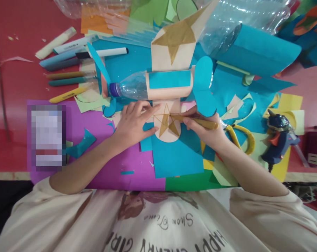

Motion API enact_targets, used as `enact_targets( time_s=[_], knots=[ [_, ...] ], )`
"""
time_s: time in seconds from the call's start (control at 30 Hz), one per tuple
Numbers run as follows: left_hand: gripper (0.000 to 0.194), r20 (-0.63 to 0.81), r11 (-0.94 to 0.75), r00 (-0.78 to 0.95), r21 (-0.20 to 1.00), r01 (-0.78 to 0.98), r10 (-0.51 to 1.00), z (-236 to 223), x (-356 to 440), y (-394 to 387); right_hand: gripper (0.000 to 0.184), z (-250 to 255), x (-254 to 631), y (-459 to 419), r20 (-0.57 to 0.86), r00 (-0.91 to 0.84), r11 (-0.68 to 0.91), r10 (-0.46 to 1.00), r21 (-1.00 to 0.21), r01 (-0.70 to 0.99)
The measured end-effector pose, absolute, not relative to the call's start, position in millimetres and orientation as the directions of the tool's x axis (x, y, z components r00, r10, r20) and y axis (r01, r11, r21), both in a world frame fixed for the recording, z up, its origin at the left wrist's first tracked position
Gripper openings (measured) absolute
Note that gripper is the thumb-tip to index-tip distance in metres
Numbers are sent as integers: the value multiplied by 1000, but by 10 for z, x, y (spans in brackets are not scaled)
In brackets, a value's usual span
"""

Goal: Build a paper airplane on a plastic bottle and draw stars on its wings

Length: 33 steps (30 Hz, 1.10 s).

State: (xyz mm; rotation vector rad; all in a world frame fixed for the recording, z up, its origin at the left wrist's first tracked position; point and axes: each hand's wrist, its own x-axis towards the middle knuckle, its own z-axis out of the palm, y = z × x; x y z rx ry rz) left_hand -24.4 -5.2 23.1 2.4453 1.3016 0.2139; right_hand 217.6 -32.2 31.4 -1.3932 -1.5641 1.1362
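Note:
A plastic bottle [134,85] with a purple cap lies on its side, wrapped in cream paper with a blue strip. Paper wings stick out on both sides of it. The near cream wing [171,136] bears a star outline, its lower points coloured gold. My right hand [204,127] grips a gold marker [200,121], tip at the star. My left hand [137,120] lies with fingers apart, thumb and index finger at the wing's left edge. On the far wing is a gold star [175,36]. Blue rounded paper pieces [203,84] stand at the bottle's base end.
Several markers [69,64] lie at the left, above a blurred phone-like rectangle [48,138]. Yellow-handled scissors [239,138] and a glue gun [279,136] are to the right. A blue paper-wrapped bottle [258,49] and clear plastic bottles [158,21] lie behind. Paper scraps surround my hands.

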Motion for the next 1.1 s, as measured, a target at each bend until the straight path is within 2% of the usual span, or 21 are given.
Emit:
enact_targets(
  time_s=[0.57, 0.77, 0.97, 1.1],
  knots=[
    [60, -52, -500, 558, 380, 778, 828, 252, -236, -54, 9, 423, 2150, -321, -55, -216, 41, 975, -908, 418],
    [59, -38, -513, 563, 364, 777, 825, 249, -239, -54, 10, 438, 2155, -325, -71, -257, 34, 964, -923, 384],
    [59, -36, -512, 563, 373, 774, 825, 243, -249, -52, 16, 446, 2153, -313, -110, -256, 4, 960, -913, 407],
    [60, -49, -510, 564, 369, 777, 824, 245, -245, -53, 11, 413, 2150, -315, -57, -184, 19, 981, -922, 387]
  ],
)
